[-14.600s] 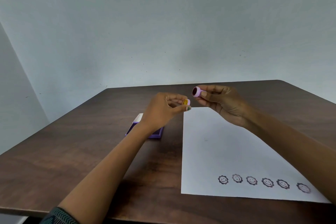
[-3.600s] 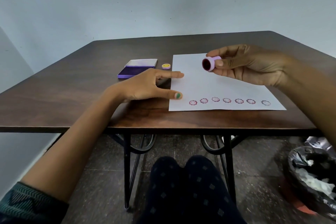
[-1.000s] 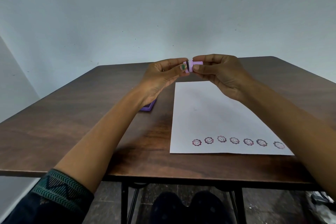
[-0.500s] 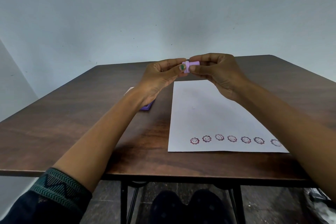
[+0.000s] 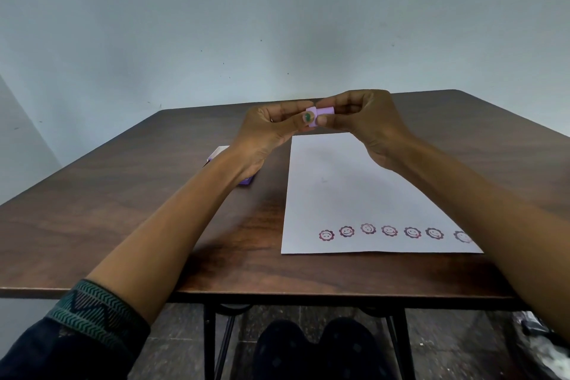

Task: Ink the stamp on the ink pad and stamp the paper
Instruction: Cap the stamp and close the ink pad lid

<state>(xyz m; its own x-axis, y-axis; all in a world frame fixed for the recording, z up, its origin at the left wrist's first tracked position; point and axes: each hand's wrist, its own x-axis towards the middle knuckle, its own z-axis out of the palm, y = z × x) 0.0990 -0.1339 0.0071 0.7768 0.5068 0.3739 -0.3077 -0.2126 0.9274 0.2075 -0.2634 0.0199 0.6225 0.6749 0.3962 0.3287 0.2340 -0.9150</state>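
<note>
You hold the small lilac stamp point(image 5: 320, 114) lifted above the far end of the paper point(image 5: 354, 191), your right hand point(image 5: 367, 123) fingers clamped on its barrel, your left hand point(image 5: 271, 130) fingers pinched on its end piece. Judging by that, you are capping it: press the piece on straight. The ink pad point(image 5: 243, 180) lies mostly hidden under your left wrist.

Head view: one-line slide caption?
Both hands, left and right, hold the purple stamp above the paper with seven prints.
</note>
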